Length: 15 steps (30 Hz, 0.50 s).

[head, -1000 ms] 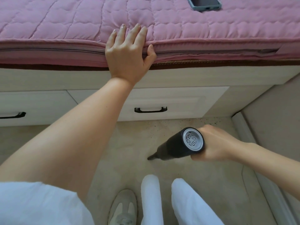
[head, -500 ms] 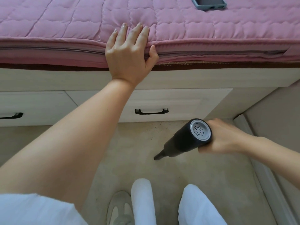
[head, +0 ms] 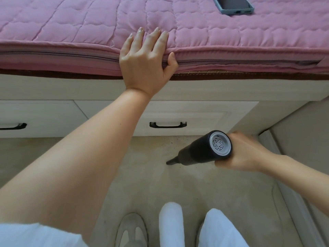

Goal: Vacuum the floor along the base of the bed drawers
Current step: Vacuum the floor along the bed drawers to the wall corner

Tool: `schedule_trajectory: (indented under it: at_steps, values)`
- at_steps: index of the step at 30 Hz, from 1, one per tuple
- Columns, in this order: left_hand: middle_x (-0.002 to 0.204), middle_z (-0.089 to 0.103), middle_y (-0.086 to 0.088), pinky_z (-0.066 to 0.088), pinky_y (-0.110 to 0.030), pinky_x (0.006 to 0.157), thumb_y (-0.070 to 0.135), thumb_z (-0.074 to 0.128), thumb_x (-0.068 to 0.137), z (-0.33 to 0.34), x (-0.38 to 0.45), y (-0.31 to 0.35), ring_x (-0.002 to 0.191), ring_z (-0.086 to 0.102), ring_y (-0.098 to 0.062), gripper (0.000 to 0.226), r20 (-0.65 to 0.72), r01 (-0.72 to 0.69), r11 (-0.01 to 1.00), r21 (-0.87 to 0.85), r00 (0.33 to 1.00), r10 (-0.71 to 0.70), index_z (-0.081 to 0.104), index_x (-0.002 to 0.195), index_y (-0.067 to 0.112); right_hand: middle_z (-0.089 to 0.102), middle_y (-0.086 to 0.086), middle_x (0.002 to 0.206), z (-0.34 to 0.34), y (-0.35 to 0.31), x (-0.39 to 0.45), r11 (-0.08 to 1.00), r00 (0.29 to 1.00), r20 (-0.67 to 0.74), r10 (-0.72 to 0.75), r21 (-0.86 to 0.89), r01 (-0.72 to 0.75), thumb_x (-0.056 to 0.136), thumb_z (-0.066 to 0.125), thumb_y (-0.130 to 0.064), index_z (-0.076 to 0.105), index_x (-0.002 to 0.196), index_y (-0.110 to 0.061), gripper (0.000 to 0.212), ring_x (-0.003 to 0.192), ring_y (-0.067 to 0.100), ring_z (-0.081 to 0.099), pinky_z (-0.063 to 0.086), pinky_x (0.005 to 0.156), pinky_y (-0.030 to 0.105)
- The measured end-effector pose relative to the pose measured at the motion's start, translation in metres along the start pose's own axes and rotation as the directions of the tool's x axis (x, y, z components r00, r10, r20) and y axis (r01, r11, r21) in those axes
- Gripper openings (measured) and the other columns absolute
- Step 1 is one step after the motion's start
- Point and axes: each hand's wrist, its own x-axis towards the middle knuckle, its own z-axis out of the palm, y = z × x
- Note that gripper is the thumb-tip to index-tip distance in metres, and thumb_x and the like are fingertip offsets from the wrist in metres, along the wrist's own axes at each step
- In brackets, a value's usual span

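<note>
My right hand [head: 243, 154] grips a small black handheld vacuum [head: 201, 150] with a grey vented rear cap. Its narrow nozzle tip points down-left and sits at the beige floor [head: 178, 184], a short way in front of the white bed drawers [head: 204, 116]. Dark specks of dirt lie on the floor along the drawer base [head: 170, 139]. My left hand [head: 146, 57] rests flat on the edge of the pink quilted mattress [head: 71, 29], fingers straight on top and thumb against its side.
A phone in a blue-grey case [head: 233, 5] lies on the mattress at the top right. Black handles [head: 168, 125] are on the drawer fronts. A wall with a skirting board [head: 284, 193] runs along the right. My legs and a shoe [head: 131, 230] stand below.
My right hand has carried the vacuum up toward the drawer base and slightly right compared with a second ago. My left hand has stayed on the mattress edge.
</note>
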Motion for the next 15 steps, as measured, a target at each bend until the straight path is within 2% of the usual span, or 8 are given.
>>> schedule_trajectory:
  at_steps: [3, 6, 11, 15]
  values:
    - [0.118, 0.073, 0.002, 0.051, -0.043, 0.097, 0.04, 0.054, 0.087, 0.0, 0.0, 0.001, 0.112, 0.068, -0.032, 0.04, -0.005, 0.0, 1.0, 0.002, 1.0, 0.0, 0.075, 0.116, 0.021, 0.051, -0.014, 0.057, 0.007, -0.002, 0.003, 0.998, 0.999, -0.032, -0.032, 0.055, 0.033, 0.065, 0.071, -0.033, 0.041, 0.062, -0.038, 0.03, 0.058, 0.013, 0.052, 0.036, 0.048, 0.024]
    - [0.118, 0.073, 0.002, 0.051, -0.043, 0.097, 0.04, 0.054, 0.088, 0.001, 0.0, 0.0, 0.112, 0.068, -0.031, 0.04, -0.006, 0.003, 1.0, 0.002, 1.0, -0.003, 0.075, 0.116, 0.021, 0.052, -0.018, 0.061, 0.013, -0.002, 0.009, 0.994, 0.997, -0.055, -0.051, 0.095, 0.056, 0.064, 0.07, -0.035, 0.041, 0.067, -0.046, 0.032, 0.062, 0.013, 0.055, 0.04, 0.051, 0.024]
    - [0.116, 0.074, 0.002, 0.052, -0.044, 0.097, 0.039, 0.054, 0.087, 0.001, 0.0, 0.001, 0.11, 0.069, -0.032, 0.04, -0.017, 0.007, 1.0, -0.005, 1.0, -0.007, 0.076, 0.114, 0.021, 0.055, -0.004, 0.056, 0.013, 0.002, 0.01, 0.989, 0.998, -0.06, 0.007, 0.15, 0.003, 0.055, 0.068, -0.033, 0.047, 0.062, -0.027, 0.023, 0.058, 0.022, 0.056, 0.045, 0.05, 0.035]
    - [0.116, 0.074, 0.001, 0.052, -0.044, 0.096, 0.039, 0.054, 0.086, 0.0, 0.0, 0.001, 0.109, 0.069, -0.033, 0.04, -0.013, 0.012, 1.0, -0.012, 1.0, -0.012, 0.076, 0.113, 0.02, 0.057, -0.004, 0.058, 0.015, -0.006, 0.012, 0.989, 0.998, -0.057, -0.001, 0.15, 0.01, 0.059, 0.069, -0.03, 0.046, 0.062, -0.028, 0.024, 0.057, 0.02, 0.056, 0.044, 0.05, 0.034]
